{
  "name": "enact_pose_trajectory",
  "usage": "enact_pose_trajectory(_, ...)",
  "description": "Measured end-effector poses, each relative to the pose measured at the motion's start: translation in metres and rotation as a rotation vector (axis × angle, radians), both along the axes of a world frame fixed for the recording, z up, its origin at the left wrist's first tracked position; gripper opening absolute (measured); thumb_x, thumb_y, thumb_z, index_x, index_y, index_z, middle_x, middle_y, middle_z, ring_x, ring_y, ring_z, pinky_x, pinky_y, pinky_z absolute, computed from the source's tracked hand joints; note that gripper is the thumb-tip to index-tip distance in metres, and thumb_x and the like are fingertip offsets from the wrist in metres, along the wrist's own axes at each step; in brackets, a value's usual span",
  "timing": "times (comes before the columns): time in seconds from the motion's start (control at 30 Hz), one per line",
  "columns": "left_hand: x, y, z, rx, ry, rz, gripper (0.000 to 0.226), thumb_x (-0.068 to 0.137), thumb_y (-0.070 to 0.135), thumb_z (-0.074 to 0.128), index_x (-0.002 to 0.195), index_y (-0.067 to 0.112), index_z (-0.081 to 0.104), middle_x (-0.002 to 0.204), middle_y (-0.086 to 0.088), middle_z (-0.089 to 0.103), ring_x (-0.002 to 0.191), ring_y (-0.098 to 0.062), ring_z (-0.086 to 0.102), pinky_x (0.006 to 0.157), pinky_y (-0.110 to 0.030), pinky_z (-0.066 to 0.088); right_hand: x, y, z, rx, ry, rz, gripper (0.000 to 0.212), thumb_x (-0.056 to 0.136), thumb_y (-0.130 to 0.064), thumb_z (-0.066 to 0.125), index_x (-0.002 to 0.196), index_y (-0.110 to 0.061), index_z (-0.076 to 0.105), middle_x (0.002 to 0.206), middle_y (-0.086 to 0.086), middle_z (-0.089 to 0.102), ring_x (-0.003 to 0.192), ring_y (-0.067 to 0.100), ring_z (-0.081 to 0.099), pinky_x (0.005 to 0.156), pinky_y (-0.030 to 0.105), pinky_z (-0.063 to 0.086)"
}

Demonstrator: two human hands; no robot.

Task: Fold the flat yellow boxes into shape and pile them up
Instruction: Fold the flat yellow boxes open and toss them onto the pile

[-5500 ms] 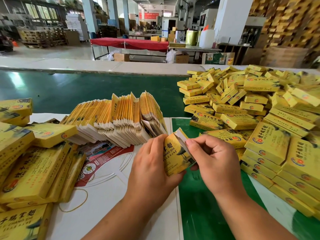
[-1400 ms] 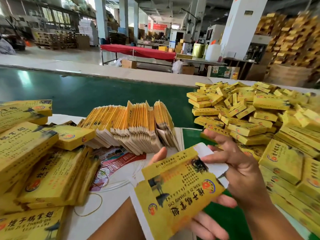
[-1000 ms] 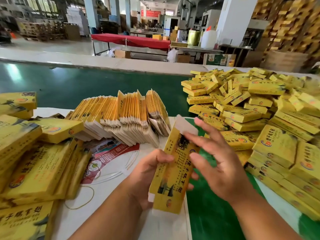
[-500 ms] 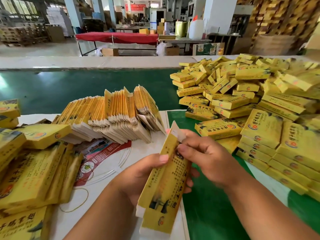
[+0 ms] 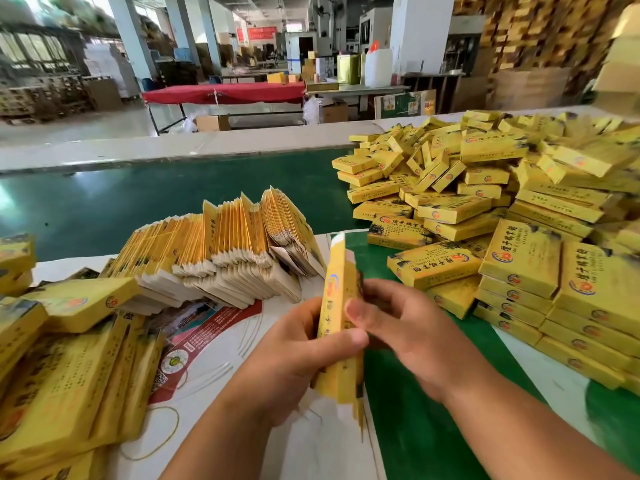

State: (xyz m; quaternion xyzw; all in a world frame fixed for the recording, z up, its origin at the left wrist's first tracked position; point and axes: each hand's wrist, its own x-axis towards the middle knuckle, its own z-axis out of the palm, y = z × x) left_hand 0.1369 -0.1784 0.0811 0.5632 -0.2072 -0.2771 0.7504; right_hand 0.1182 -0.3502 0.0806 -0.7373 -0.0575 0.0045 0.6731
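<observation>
Left hand (image 5: 294, 362) grips the box (image 5: 338, 327), thumb across its near face, fingers curled behind. Right hand (image 5: 412, 337) holds it from the right, thumb on the same narrow face, fingers wrapped round the far side. Box is yellow, long, held edge-on and roughly upright above the table edge, white flap at top, red-blue round logo near the top, bottom end blurred. Left of it a fanned row of flat blanks (image 5: 221, 251) on a white sheet (image 5: 214, 368), with a rubber band (image 5: 156, 434) lying on the sheet. Far left, loose boxes (image 5: 69, 358). Right, a big pile of folded boxes (image 5: 502, 230) on the green table (image 5: 415, 427). Box sits between both thumbs, touching both hands, apart from the pile and blanks.
</observation>
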Motion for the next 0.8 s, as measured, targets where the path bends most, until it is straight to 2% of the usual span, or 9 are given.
enact_pose_trajectory(0.07, -0.002, -0.002, 0.001, 0.175, -0.093, 0.115, 0.060, 0.062, 0.031, 0.087, 0.114, 0.014, 0.063, 0.098, -0.007, 0.073, 0.088, -0.021, 0.072, 0.070, -0.027, 0.056, -0.002, 0.002, 0.002, -0.043, -0.009, 0.031, 0.047, 0.063, -0.065, 0.074, 0.102, -0.039, 0.074, 0.101, -0.012, 0.076, 0.094, 0.007, 0.072, 0.082, 0.029, 0.059)
enact_pose_trajectory(0.17, -0.003, -0.003, 0.000, 0.370, -0.222, 0.309, 0.069, 0.050, 0.042, 0.093, 0.108, 0.025, 0.060, 0.092, 0.002, 0.074, 0.082, -0.017, 0.073, 0.063, -0.025, 0.057, -0.001, 0.001, 0.000, -0.038, -0.001, 0.024, 0.051, 0.070, -0.061, 0.077, 0.104, -0.024, 0.076, 0.096, -0.007, 0.078, 0.090, 0.011, 0.074, 0.082, 0.032, 0.059)
enact_pose_trajectory(0.23, -0.003, -0.004, 0.000, 0.416, -0.255, 0.380, 0.070, 0.046, 0.042, 0.093, 0.105, 0.025, 0.059, 0.088, 0.005, 0.074, 0.077, -0.015, 0.073, 0.059, -0.024, 0.056, 0.000, 0.002, -0.002, -0.005, 0.003, 0.015, 0.046, 0.069, -0.055, 0.075, 0.101, -0.022, 0.077, 0.093, -0.004, 0.078, 0.088, 0.014, 0.075, 0.081, 0.034, 0.060)
enact_pose_trajectory(0.4, -0.004, -0.008, -0.002, 0.438, -0.286, 0.477, 0.072, 0.042, 0.042, 0.091, 0.103, 0.023, 0.059, 0.087, 0.004, 0.075, 0.074, -0.013, 0.073, 0.058, -0.028, 0.059, 0.003, 0.001, -0.009, 0.024, -0.042, -0.051, 0.030, 0.070, -0.046, 0.074, 0.093, -0.028, 0.079, 0.091, -0.005, 0.078, 0.085, 0.014, 0.075, 0.074, 0.030, 0.061)
enact_pose_trajectory(0.53, -0.004, -0.009, -0.001, 0.391, -0.278, 0.537, 0.052, 0.054, 0.044, 0.083, 0.098, 0.024, 0.064, 0.084, 0.007, 0.076, 0.072, -0.012, 0.074, 0.057, -0.028, 0.060, 0.007, 0.001, -0.015, 0.025, -0.088, -0.142, 0.028, 0.073, -0.045, 0.071, 0.089, -0.023, 0.078, 0.088, -0.004, 0.078, 0.083, 0.014, 0.075, 0.072, 0.034, 0.061)
enact_pose_trajectory(0.63, -0.005, -0.011, -0.001, 0.311, -0.275, 0.573, 0.033, 0.070, 0.043, 0.071, 0.094, 0.022, 0.069, 0.084, 0.005, 0.077, 0.075, -0.014, 0.075, 0.061, -0.032, 0.061, 0.007, 0.004, -0.016, 0.003, -0.091, -0.189, 0.032, 0.076, -0.048, 0.065, 0.090, -0.022, 0.077, 0.087, -0.004, 0.078, 0.082, 0.016, 0.075, 0.076, 0.042, 0.062)
enact_pose_trajectory(0.7, -0.006, -0.014, -0.001, 0.289, -0.266, 0.630, 0.034, 0.077, 0.046, 0.060, 0.089, 0.016, 0.070, 0.080, 0.002, 0.077, 0.071, -0.016, 0.075, 0.059, -0.033, 0.061, 0.006, 0.008, -0.015, -0.037, -0.108, -0.224, 0.041, 0.080, -0.052, 0.059, 0.092, -0.015, 0.074, 0.086, 0.000, 0.078, 0.081, 0.020, 0.074, 0.076, 0.049, 0.060)
enact_pose_trajectory(0.8, -0.011, -0.019, 0.001, 0.262, -0.250, 0.693, 0.041, 0.083, 0.048, 0.051, 0.082, 0.011, 0.069, 0.074, -0.002, 0.076, 0.063, -0.020, 0.074, 0.052, -0.033, 0.060, 0.004, 0.013, -0.012, -0.164, -0.194, -0.278, 0.060, 0.085, -0.057, 0.048, 0.093, -0.001, 0.067, 0.083, 0.014, 0.073, 0.078, 0.034, 0.069, 0.068, 0.052, 0.056)
